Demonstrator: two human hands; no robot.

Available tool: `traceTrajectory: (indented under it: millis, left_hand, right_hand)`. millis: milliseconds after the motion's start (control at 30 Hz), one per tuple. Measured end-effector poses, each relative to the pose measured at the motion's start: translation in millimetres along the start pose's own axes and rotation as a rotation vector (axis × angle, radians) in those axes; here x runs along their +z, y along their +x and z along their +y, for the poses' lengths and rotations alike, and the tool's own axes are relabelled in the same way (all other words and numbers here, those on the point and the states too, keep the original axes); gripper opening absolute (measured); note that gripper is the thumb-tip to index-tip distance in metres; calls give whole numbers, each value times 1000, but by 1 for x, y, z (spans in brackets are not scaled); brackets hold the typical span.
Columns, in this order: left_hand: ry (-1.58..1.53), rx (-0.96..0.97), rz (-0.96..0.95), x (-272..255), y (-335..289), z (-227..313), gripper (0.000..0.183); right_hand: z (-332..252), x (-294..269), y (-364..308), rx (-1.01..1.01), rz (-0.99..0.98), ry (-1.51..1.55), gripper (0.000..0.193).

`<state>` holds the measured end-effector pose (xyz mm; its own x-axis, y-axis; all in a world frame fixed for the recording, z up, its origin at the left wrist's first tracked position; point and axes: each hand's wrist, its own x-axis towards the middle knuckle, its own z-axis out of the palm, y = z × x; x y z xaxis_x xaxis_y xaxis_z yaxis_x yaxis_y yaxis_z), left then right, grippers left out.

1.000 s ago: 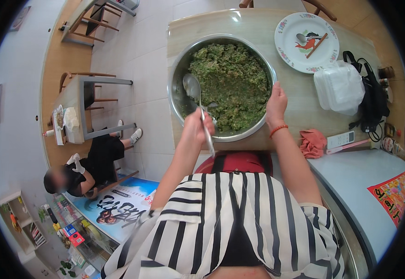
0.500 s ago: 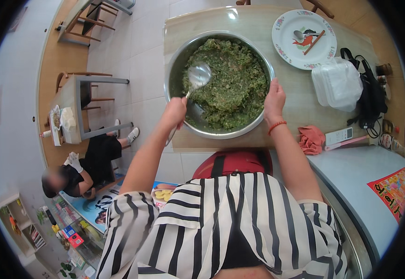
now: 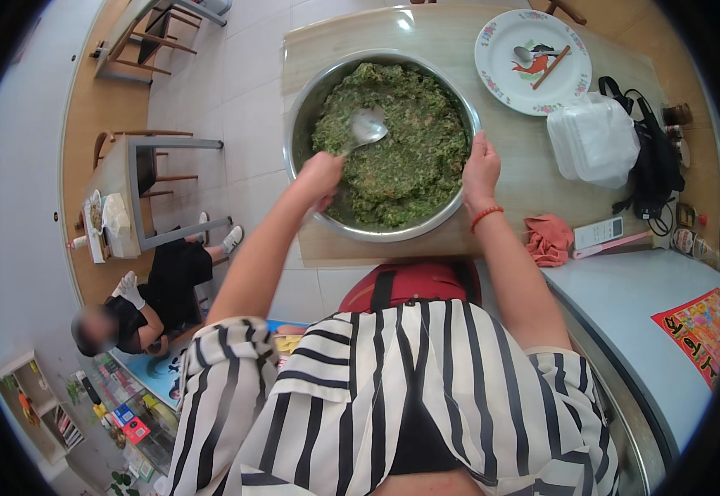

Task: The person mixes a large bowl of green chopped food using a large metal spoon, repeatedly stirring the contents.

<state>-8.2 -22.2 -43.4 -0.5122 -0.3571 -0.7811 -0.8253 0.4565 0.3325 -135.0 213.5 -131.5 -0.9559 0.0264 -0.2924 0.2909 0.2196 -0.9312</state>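
A wide stainless steel mixing bowl (image 3: 380, 237) stands on the table, filled with a chopped green mixture (image 3: 405, 165). My left hand (image 3: 320, 178) is closed round the handle of a large metal spoon (image 3: 369, 126) at the bowl's left side. The spoon's head rests on the mixture, left of the middle, its shiny face partly showing. On the right, my right hand (image 3: 480, 175) grips the bowl's rim, thumb on top and the other fingers mostly hidden outside the wall.
Back right on the table (image 3: 451, 37) lies a patterned plate (image 3: 492, 74) with a small spoon and a brown stick. Nearby are white plastic containers (image 3: 591, 140), a black bag (image 3: 659, 165), a pink cloth (image 3: 549, 240) and a remote (image 3: 598, 233). A gloved person (image 3: 149, 310) sits at the left.
The spoon's head has moved right through the mixture, and my left hand has shifted slightly right and up with it. My right hand keeps its grip on the rim. The whole view has shifted slightly.
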Motion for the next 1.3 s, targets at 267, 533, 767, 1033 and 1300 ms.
traceTrajectory:
  millis: [267,533,767,1033,1300]
  left_hand:
    - [452,397,-74,24,-9,-41,24]
    - [189,58,-181,24,-11,11,29]
    - [780,265,253,-25,-25,-12,24]
    - [1158,453,692,-75,-13,24,7]
    - [540,145,274,-8,-45,-52,18]
  right_hand:
    - [12,3,2,-55,32,-1,50]
    - [5,-1,1,-51,57,-24,49]
    - [0,-4,-1,-27,-4,-37,50]
    - [9,4,6,-22,24,-43,51]
    - [1,1,-3,-16,14,-49,51]
